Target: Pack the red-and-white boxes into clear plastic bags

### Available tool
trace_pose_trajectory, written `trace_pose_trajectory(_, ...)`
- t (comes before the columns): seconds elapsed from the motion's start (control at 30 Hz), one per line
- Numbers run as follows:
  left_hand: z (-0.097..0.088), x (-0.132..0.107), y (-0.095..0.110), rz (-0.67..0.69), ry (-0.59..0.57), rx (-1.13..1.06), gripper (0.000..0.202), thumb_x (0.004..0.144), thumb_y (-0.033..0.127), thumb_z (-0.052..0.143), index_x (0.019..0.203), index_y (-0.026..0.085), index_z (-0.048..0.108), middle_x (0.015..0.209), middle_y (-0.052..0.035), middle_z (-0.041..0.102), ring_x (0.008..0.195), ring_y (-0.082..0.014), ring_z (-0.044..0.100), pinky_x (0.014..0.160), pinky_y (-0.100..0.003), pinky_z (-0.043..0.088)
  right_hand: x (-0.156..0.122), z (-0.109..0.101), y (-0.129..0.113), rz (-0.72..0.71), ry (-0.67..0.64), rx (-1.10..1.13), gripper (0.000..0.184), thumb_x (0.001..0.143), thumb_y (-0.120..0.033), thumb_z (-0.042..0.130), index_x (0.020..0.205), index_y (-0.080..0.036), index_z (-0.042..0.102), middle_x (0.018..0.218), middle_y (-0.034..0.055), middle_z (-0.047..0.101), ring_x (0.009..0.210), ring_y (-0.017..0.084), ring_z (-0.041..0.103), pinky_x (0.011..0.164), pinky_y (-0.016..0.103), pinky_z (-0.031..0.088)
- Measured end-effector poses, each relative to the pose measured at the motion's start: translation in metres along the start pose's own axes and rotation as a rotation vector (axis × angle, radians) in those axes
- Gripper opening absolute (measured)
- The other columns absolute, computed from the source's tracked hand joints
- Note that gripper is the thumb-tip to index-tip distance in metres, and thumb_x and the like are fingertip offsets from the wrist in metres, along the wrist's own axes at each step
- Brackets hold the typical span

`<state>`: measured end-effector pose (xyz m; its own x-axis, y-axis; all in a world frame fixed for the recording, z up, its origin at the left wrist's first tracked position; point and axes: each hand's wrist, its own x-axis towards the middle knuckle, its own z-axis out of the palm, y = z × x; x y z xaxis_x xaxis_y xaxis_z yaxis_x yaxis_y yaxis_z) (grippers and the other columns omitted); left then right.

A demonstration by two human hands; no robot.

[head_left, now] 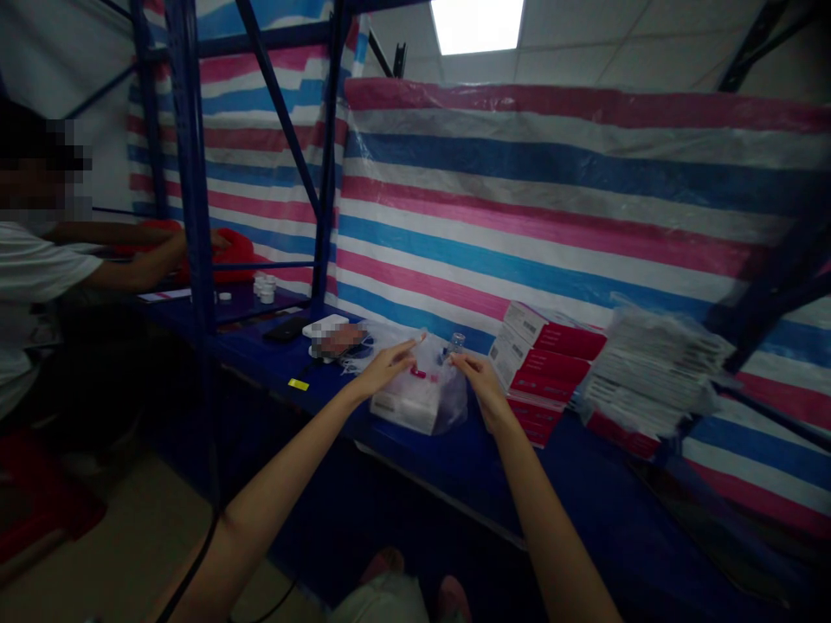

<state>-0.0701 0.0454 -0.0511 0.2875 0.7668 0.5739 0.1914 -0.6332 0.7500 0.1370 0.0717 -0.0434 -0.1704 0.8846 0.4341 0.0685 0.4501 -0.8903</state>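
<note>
Clear plastic wrap (449, 405) covers the white box (408, 412) lying under and between both hands, the left hand (388, 367) open and flat upon it, apparently to steady it, the right hand (484, 386) curled beside a small vial (457, 341) at its fingertips, hold not discernible.

Red-and-white cardboard cartons (549, 363) were stacked on the blue worktop (584, 502), just beside a plastic-wrapped bundle of flat white packs (653, 372). A red, white and blue striped tarpaulin (519, 199) hung behind. Further left lay small white bottles (265, 287), a flat black phone (286, 329) and a yellow tag (299, 384). A co-worker in a white shirt (32, 277) was beyond a blue steel rack post (195, 173).
</note>
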Motion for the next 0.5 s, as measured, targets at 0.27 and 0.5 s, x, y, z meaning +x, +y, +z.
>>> trace_pose_trajectory(0.27,0.024,0.017,-0.006,0.029,-0.038,-0.085,0.04,0.078,0.044,0.055,0.102,0.012,0.061,0.101,-0.0096,0.063,0.095,-0.0222,0.056,0.084,-0.032,0.042,-0.009,0.024,-0.014,-0.197,-0.09,-0.055,0.023,0.063,-0.038,0.069,0.076,-0.019,0.067,0.085,0.0046,0.066,0.088,0.021,0.058,0.088,0.036,0.039)
trace_pose_trajectory(0.5,0.02,0.024,-0.008,0.054,0.132,0.166,0.033,0.085,0.038,0.047,0.103,0.014,0.06,0.092,-0.0072,0.062,0.088,-0.0203,0.055,0.084,-0.033,0.041,-0.02,0.054,0.004,-0.185,-0.007,0.041,0.066,0.071,-0.046,0.061,0.13,-0.024,0.043,0.135,0.0066,0.042,0.127,0.022,0.033,0.106,0.04,0.023)
